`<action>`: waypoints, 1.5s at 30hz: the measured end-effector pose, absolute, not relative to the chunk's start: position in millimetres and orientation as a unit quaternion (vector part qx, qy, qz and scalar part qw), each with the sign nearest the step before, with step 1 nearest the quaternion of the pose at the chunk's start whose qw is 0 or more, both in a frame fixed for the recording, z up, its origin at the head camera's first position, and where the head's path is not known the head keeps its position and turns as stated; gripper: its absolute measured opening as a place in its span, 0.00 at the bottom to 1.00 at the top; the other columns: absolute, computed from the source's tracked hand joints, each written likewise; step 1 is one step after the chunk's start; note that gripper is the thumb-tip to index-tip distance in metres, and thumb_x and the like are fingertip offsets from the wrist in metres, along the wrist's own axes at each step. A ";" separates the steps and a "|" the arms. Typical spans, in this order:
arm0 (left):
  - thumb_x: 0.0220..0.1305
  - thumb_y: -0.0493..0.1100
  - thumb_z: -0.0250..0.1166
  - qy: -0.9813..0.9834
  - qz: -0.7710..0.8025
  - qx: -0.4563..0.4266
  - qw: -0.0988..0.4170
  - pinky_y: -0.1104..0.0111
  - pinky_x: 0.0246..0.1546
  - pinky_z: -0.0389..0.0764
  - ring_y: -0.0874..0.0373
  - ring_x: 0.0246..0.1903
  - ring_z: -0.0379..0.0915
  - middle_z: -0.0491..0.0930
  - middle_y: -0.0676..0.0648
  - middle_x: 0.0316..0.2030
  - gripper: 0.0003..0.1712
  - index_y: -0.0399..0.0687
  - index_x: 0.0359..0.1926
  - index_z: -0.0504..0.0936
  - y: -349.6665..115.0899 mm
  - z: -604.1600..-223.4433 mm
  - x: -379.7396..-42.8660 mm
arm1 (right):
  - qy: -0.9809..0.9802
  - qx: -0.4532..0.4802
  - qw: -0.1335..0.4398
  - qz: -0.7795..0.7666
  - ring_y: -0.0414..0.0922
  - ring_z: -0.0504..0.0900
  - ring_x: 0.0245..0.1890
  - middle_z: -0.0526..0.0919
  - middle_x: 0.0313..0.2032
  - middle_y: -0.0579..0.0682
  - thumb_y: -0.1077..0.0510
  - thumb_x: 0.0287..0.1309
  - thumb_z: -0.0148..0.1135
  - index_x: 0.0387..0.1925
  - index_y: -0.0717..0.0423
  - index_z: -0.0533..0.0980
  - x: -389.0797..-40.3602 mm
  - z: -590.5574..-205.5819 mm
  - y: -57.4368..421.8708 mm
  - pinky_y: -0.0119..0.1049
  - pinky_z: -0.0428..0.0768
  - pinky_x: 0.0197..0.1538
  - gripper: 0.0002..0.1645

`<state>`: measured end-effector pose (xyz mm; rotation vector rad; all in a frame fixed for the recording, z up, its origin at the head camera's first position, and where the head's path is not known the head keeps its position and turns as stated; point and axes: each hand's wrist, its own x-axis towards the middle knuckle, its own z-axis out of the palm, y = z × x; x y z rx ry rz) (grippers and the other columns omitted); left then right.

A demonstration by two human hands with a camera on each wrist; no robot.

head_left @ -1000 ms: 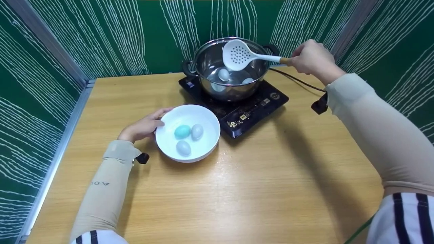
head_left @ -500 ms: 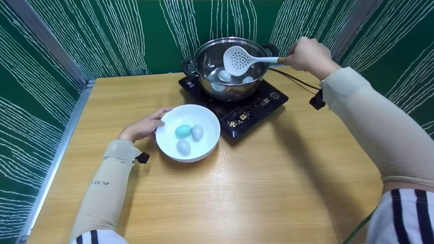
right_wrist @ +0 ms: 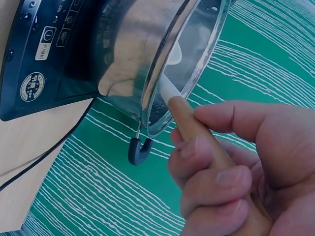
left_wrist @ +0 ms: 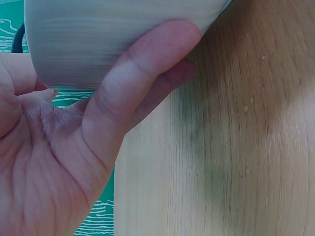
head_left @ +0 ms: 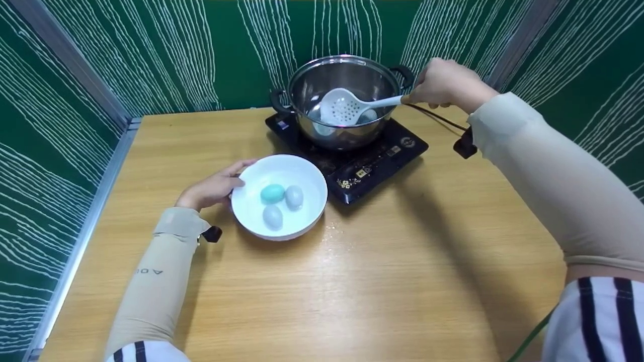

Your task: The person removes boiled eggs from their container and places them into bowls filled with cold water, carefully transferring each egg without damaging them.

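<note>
My left hand (head_left: 214, 188) holds the left rim of a white bowl (head_left: 312, 176), the thumb over its edge; the left wrist view shows fingers against the bowl's outer wall (left_wrist: 98, 34). Inside lie a turquoise egg (head_left: 272, 193) and two pale eggs (head_left: 294, 196). My right hand (head_left: 450, 84) grips the wooden handle of a white skimmer (head_left: 343, 106), fingers curled round the handle (right_wrist: 197, 132) in the right wrist view. The skimmer's perforated head is down inside a steel pot (head_left: 342, 131). A pale egg (head_left: 369, 116) shows behind the skimmer's neck; what lies under the head is hidden.
The pot stands on a black induction cooker (head_left: 372, 168), with black side handles (head_left: 277, 102) sticking out. A dark cord (head_left: 437, 116) runs off to the right. Water drops (head_left: 334, 229) dot the wooden table (head_left: 352, 291) beside the bowl. Green patterned walls (head_left: 251, 50) enclose the table.
The skimmer has come down and slightly left into the pot, covering an egg seen there before. My right hand moved left with it. The left hand and bowl have stayed nearly still.
</note>
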<state>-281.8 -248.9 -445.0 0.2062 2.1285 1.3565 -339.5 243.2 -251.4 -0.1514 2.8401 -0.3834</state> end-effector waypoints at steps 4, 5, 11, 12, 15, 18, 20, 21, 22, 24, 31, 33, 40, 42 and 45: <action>0.83 0.39 0.46 0.800 0.514 0.069 0.301 0.40 0.80 0.63 0.39 0.81 0.54 0.46 0.47 0.88 0.38 0.72 0.86 0.57 -248.9 -445.1 -282.5 | 0.974 -0.059 0.161 -0.146 0.42 0.70 0.19 0.77 0.20 0.44 0.43 0.75 0.67 0.50 0.62 0.85 -342.2 -249.1 240.8 0.35 0.69 0.24 0.25; 0.83 0.39 0.46 0.800 0.513 0.069 0.302 0.42 0.78 0.66 0.39 0.80 0.55 0.47 0.47 0.88 0.38 0.73 0.86 0.57 -249.1 -445.1 -282.6 | 0.972 -0.062 0.168 -0.149 0.41 0.70 0.19 0.77 0.20 0.44 0.43 0.75 0.66 0.49 0.62 0.85 -342.9 -248.9 240.4 0.35 0.69 0.23 0.24; 0.81 0.36 0.46 0.798 0.517 0.084 0.298 0.64 0.56 0.80 0.42 0.69 0.68 0.53 0.43 0.86 0.39 0.67 0.87 0.55 -249.0 -446.0 -282.9 | 0.961 -0.072 0.200 -0.175 0.39 0.69 0.17 0.77 0.19 0.44 0.50 0.77 0.63 0.48 0.64 0.83 -346.2 -249.4 239.5 0.34 0.67 0.21 0.19; 0.81 0.36 0.46 0.797 0.519 0.086 0.297 0.66 0.52 0.81 0.43 0.67 0.69 0.54 0.43 0.85 0.40 0.66 0.87 0.55 -248.9 -446.4 -283.0 | 0.960 -0.072 0.201 -0.178 0.39 0.69 0.16 0.78 0.19 0.45 0.52 0.76 0.62 0.50 0.65 0.83 -346.8 -249.4 239.2 0.33 0.67 0.21 0.18; 0.81 0.35 0.46 0.795 0.523 0.089 0.295 0.69 0.48 0.81 0.44 0.65 0.71 0.55 0.42 0.85 0.40 0.65 0.87 0.55 -249.0 -447.3 -283.0 | 0.959 -0.072 0.202 -0.184 0.38 0.69 0.16 0.78 0.20 0.44 0.53 0.76 0.60 0.54 0.65 0.83 -348.9 -250.7 238.2 0.33 0.68 0.21 0.19; 0.81 0.35 0.46 0.795 0.522 0.089 0.295 0.68 0.50 0.82 0.43 0.67 0.71 0.54 0.42 0.85 0.40 0.65 0.87 0.55 -249.2 -447.9 -283.0 | 0.957 -0.071 0.208 -0.187 0.38 0.70 0.16 0.79 0.20 0.44 0.54 0.76 0.58 0.54 0.65 0.83 -351.3 -252.8 237.1 0.32 0.68 0.21 0.19; 0.81 0.35 0.46 0.797 0.519 0.088 0.295 0.66 0.54 0.80 0.42 0.69 0.69 0.53 0.43 0.86 0.40 0.65 0.87 0.55 -249.1 -448.2 -283.0 | 0.954 -0.071 0.220 -0.191 0.38 0.70 0.16 0.79 0.20 0.43 0.54 0.76 0.57 0.53 0.65 0.83 -352.6 -254.0 236.1 0.32 0.68 0.21 0.19; 0.81 0.35 0.46 0.797 0.518 0.089 0.296 0.65 0.56 0.80 0.42 0.71 0.67 0.53 0.43 0.86 0.40 0.65 0.87 0.55 -249.0 -448.0 -283.0 | 0.952 -0.071 0.226 -0.193 0.37 0.71 0.16 0.79 0.20 0.43 0.54 0.76 0.57 0.53 0.65 0.83 -353.3 -254.5 235.6 0.32 0.68 0.21 0.18; 0.81 0.36 0.46 0.798 0.518 0.087 0.296 0.64 0.59 0.79 0.43 0.72 0.66 0.53 0.44 0.86 0.39 0.66 0.87 0.56 -249.0 -448.4 -283.4 | 0.950 -0.071 0.234 -0.194 0.37 0.71 0.16 0.79 0.20 0.43 0.54 0.76 0.57 0.52 0.64 0.83 -353.7 -254.9 234.9 0.32 0.68 0.21 0.18; 0.81 0.35 0.46 0.796 0.519 0.089 0.297 0.63 0.62 0.76 0.43 0.75 0.62 0.51 0.45 0.87 0.39 0.65 0.87 0.55 -248.9 -448.3 -283.4 | 0.946 -0.069 0.250 -0.196 0.37 0.71 0.16 0.80 0.20 0.42 0.54 0.76 0.57 0.52 0.63 0.82 -354.4 -254.8 233.4 0.31 0.69 0.22 0.18; 0.81 0.35 0.45 0.797 0.519 0.088 0.296 0.61 0.64 0.75 0.41 0.76 0.61 0.50 0.44 0.87 0.39 0.64 0.87 0.55 -249.7 -449.6 -283.5 | 0.926 -0.039 0.303 -0.223 0.35 0.70 0.17 0.79 0.23 0.41 0.51 0.79 0.56 0.58 0.61 0.79 -358.0 -255.0 235.6 0.30 0.70 0.24 0.20; 0.82 0.36 0.46 0.799 0.517 0.088 0.295 0.58 0.67 0.74 0.41 0.77 0.60 0.49 0.44 0.87 0.39 0.65 0.87 0.55 -249.4 -449.7 -283.3 | 0.919 -0.030 0.315 -0.236 0.35 0.70 0.17 0.79 0.23 0.40 0.49 0.80 0.55 0.61 0.61 0.77 -358.6 -255.8 238.4 0.29 0.70 0.25 0.22; 0.82 0.36 0.45 0.793 0.524 0.087 0.299 0.49 0.76 0.67 0.41 0.79 0.57 0.48 0.45 0.88 0.39 0.64 0.87 0.55 -248.3 -448.0 -282.7 | 0.903 -0.007 0.331 -0.274 0.34 0.69 0.17 0.78 0.23 0.39 0.47 0.81 0.55 0.67 0.60 0.73 -358.3 -259.1 247.4 0.28 0.70 0.25 0.25; 0.82 0.36 0.45 0.789 0.530 0.083 0.300 0.47 0.77 0.67 0.41 0.79 0.57 0.49 0.45 0.87 0.39 0.64 0.87 0.55 -248.4 -447.1 -283.0 | 0.902 -0.005 0.330 -0.279 0.34 0.69 0.18 0.78 0.23 0.39 0.47 0.81 0.55 0.67 0.60 0.73 -357.6 -259.5 249.5 0.27 0.70 0.25 0.25; 0.82 0.36 0.46 0.789 0.531 0.078 0.299 0.43 0.79 0.66 0.41 0.80 0.56 0.49 0.46 0.87 0.38 0.67 0.86 0.57 -249.1 -447.0 -283.9 | 0.901 -0.001 0.324 -0.288 0.34 0.69 0.18 0.78 0.23 0.38 0.46 0.82 0.55 0.66 0.59 0.74 -357.4 -260.4 253.7 0.28 0.71 0.25 0.25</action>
